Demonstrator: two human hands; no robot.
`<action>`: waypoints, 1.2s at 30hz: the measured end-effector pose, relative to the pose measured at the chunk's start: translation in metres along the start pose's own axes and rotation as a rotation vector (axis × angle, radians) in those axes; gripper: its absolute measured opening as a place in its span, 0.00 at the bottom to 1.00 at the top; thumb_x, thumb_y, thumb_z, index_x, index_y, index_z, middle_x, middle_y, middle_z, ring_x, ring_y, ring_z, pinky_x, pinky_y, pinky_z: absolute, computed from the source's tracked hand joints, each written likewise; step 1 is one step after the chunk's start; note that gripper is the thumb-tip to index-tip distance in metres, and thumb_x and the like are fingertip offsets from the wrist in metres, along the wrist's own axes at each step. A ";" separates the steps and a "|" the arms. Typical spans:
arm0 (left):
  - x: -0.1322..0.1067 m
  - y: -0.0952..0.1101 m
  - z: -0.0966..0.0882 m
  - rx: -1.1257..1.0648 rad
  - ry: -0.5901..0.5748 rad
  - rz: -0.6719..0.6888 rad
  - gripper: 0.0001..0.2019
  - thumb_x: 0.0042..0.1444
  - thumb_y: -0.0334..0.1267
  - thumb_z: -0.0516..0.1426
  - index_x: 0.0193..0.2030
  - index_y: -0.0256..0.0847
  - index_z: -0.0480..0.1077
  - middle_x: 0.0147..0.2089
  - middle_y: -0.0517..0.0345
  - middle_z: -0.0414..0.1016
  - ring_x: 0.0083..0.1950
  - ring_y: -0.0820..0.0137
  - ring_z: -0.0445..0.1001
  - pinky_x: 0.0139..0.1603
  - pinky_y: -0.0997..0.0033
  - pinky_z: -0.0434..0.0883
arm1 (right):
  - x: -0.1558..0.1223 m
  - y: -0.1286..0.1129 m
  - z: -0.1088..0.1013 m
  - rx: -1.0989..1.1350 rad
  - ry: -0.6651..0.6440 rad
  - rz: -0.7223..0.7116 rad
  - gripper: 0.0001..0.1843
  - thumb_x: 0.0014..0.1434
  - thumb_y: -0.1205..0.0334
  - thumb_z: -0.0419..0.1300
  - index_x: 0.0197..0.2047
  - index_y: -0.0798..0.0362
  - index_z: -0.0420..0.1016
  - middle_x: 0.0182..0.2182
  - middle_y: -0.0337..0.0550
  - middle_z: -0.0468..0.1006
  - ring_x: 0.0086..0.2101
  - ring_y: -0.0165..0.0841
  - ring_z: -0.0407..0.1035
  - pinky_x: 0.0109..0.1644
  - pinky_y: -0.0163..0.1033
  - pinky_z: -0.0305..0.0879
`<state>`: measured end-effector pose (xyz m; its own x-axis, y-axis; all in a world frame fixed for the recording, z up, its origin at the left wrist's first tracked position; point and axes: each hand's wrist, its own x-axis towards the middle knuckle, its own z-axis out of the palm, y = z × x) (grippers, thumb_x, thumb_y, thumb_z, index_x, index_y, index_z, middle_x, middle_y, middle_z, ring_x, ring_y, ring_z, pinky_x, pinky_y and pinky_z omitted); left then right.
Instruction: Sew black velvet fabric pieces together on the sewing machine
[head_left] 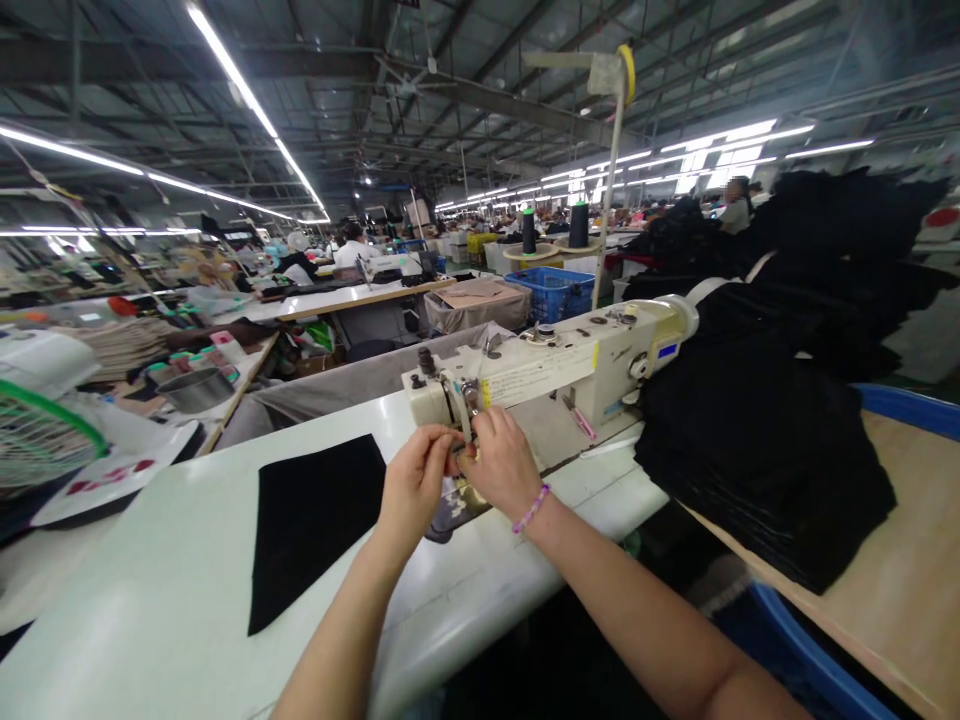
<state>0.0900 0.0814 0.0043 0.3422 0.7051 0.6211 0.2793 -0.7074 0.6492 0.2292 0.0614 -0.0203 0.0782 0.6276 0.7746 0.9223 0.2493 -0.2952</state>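
Observation:
My left hand (pixel 417 482) and my right hand (pixel 504 460) meet at the needle end of a cream sewing machine (pixel 615 350). Fingertips on both are pinched together, nearly touching each other in front of the needle area. Whatever lies between them is too small or hidden to make out. A purple bead bracelet (pixel 531 508) circles my right wrist. Left of my hands, a black fabric piece (pixel 319 525) lies flat on the white sewing table (pixel 172 610). Pink-handled thread snips (pixel 581 418) rest on the machine by its arm.
To the right, a tall stack of black fabric (pixel 757 460) sits on a wooden board (pixel 919 520). Behind the machine are a blue basket (pixel 562 292) and black thread cones (pixel 578 226). A fan with a green rim (pixel 56 410) stands at far left. Other people work farther back.

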 end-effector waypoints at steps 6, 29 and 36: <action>0.000 -0.004 0.000 0.052 -0.023 0.027 0.07 0.65 0.38 0.51 0.36 0.44 0.68 0.30 0.61 0.72 0.32 0.69 0.72 0.37 0.69 0.70 | -0.002 0.001 0.001 -0.001 0.011 -0.029 0.12 0.49 0.74 0.54 0.34 0.48 0.59 0.34 0.46 0.68 0.39 0.44 0.64 0.43 0.48 0.67; -0.006 -0.002 -0.009 -0.365 0.120 -0.085 0.10 0.67 0.44 0.52 0.38 0.40 0.67 0.34 0.55 0.79 0.31 0.70 0.78 0.37 0.67 0.78 | -0.024 0.003 0.009 0.094 0.087 0.024 0.09 0.58 0.70 0.54 0.42 0.50 0.62 0.38 0.46 0.68 0.42 0.42 0.66 0.46 0.48 0.66; -0.006 0.002 -0.010 -0.447 0.137 -0.133 0.10 0.64 0.45 0.56 0.37 0.40 0.69 0.30 0.57 0.79 0.28 0.72 0.76 0.33 0.71 0.75 | -0.065 0.012 0.031 0.120 -0.001 0.226 0.05 0.57 0.70 0.58 0.35 0.51 0.67 0.30 0.39 0.71 0.33 0.37 0.68 0.39 0.41 0.66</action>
<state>0.0795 0.0769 0.0063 0.2003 0.8090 0.5527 -0.1107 -0.5418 0.8332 0.2233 0.0466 -0.0915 0.2771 0.6782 0.6806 0.8301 0.1879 -0.5251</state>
